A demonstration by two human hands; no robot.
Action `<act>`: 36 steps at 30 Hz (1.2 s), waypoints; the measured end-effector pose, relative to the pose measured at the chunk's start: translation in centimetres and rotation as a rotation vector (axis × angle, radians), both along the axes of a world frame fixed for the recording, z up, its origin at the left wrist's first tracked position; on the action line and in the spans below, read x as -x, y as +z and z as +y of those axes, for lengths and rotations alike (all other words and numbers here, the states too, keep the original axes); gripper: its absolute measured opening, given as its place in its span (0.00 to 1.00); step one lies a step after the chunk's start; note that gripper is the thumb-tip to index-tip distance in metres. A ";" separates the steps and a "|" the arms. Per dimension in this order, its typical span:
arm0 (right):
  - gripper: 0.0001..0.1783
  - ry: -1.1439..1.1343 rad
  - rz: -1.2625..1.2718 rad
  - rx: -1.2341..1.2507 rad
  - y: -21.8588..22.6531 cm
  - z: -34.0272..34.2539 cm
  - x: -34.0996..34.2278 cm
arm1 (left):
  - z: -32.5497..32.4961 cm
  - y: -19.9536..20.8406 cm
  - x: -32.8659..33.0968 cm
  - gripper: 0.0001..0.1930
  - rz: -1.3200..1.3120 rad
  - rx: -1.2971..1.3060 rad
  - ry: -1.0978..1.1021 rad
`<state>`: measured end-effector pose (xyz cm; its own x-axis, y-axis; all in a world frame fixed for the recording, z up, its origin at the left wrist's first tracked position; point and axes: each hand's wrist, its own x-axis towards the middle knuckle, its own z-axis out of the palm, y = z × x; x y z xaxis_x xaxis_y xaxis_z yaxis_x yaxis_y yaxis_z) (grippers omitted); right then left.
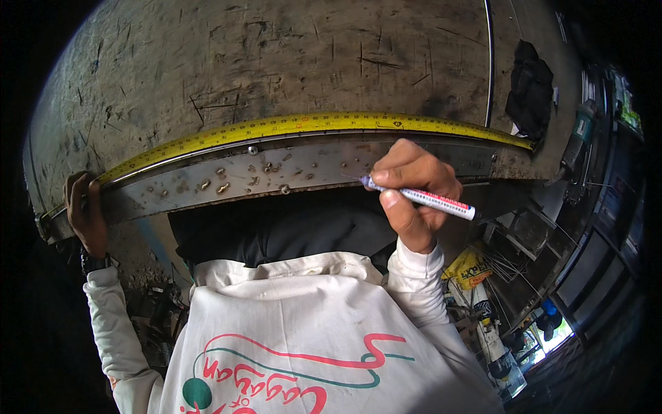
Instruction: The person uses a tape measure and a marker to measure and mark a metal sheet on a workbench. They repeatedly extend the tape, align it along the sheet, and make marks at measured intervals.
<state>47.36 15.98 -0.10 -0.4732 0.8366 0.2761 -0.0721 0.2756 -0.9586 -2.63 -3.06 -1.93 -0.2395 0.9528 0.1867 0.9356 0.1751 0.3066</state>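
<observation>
My right hand [417,190] grips a white paint marker [436,200] between thumb and fingers. Its thin tip points left, over or at the grey metal strip [324,168]; contact is hard to make out. Several rough brown spots and a few small round metal beads mark that strip, which lies along the near table edge. Beyond it runs an extended yellow tape measure [303,124], with a thin shiny rod [172,160] alongside. At the far left, my left hand [86,214] is closed over the tape's end part and the strip, its fingers curled and partly in shadow.
The scratched brown worktable [276,62] stretches away ahead, with a long metal rod [490,62] across its right part. A black cloth [529,90] and a teal power tool [579,134] lie at the right. Below right are a yellow bag [469,268] and clutter.
</observation>
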 end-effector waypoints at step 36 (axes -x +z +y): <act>0.08 -0.111 -0.031 0.012 -0.7 -0.2 3.2 | 1.3 1.1 -1.9 0.05 0.017 -0.015 -0.012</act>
<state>44.14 15.79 -0.78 -0.3859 0.8874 0.2522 -0.0117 0.2686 -0.9632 -0.76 -1.78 -0.81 -0.2244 0.9527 0.2048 0.9428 0.1591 0.2929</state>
